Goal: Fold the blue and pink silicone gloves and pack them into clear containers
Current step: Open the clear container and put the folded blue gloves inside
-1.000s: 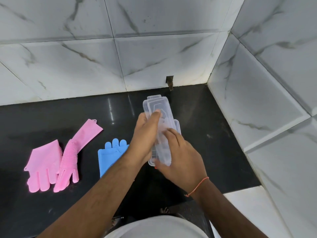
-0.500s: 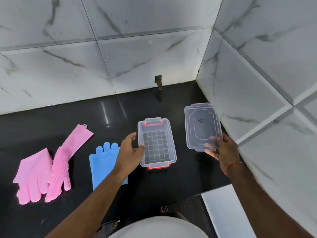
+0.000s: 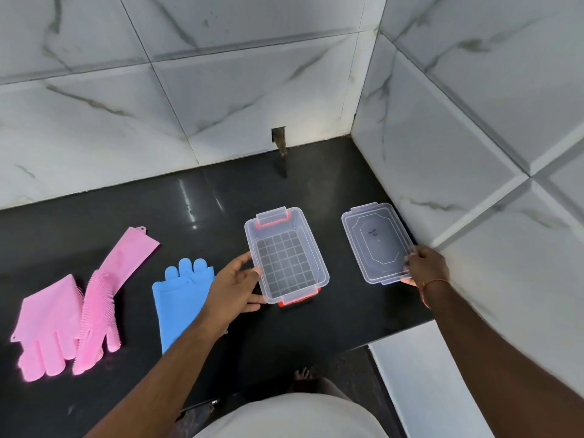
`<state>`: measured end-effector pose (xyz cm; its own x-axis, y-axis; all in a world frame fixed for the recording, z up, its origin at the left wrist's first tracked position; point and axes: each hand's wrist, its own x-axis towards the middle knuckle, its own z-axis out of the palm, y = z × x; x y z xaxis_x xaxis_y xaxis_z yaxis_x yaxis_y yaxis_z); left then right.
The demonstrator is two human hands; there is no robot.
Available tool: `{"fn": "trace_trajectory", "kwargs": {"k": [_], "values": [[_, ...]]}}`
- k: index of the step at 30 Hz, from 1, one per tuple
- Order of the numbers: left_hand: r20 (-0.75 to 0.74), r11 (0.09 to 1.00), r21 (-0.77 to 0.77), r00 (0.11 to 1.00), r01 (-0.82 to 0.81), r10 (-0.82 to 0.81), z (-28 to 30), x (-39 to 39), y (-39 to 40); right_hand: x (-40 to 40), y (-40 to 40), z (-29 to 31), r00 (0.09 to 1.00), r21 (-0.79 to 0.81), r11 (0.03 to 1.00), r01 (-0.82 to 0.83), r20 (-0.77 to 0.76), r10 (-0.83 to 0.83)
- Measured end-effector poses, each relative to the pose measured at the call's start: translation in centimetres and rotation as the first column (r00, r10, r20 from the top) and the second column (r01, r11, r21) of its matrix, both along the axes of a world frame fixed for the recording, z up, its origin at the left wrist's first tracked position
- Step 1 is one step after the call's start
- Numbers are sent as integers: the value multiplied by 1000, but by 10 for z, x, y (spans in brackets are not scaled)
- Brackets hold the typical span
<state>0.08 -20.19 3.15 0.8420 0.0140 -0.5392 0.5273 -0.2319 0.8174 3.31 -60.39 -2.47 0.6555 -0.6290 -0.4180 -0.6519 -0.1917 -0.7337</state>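
Black counter (image 3: 221, 197), open container (image 3: 286, 256), lid (image 3: 376, 241)

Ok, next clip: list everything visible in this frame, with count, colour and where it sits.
Container: one, clear with red latches, open and empty, centre of the counter.
Lid: one, clear, on the counter right of the container, near the wall.
Blue glove: at least one, flat, left of the container, partly under the left forearm.
Pink gloves: two, far left; one lies smooth side up, the other bristle side up and overlapping it.
Counter: one, glossy black.
Wall tiles: white marble-look, behind and to the right.
Left hand: fingers on the container's left wall.
Right hand: pinching the lid's near right corner; orange thread on the wrist.
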Motion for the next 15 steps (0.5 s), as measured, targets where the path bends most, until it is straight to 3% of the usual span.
{"fn": "trace_trajectory", "kwargs": {"k": [3,6,9,11,15], "values": [[-8,1000,16,1000,-9,9,1,3,-1,-4,9,7,998,-240,969,-53,-38,45],[1,1000,21,1000,1,-1,1,4,0,-11,20,14,998,-339,938,-66,-30,60],[30,998,57,999,20,-22,1,4,1,-19,36,28,979,-540,819,-195,-55,197],[48,995,94,999,16,-21,2,5,4,-17,56,44,948,-600,764,-236,28,316],[96,995,102,995,13,-22,3,3,22,-2,127,84,819,-576,778,-253,301,489]]}}
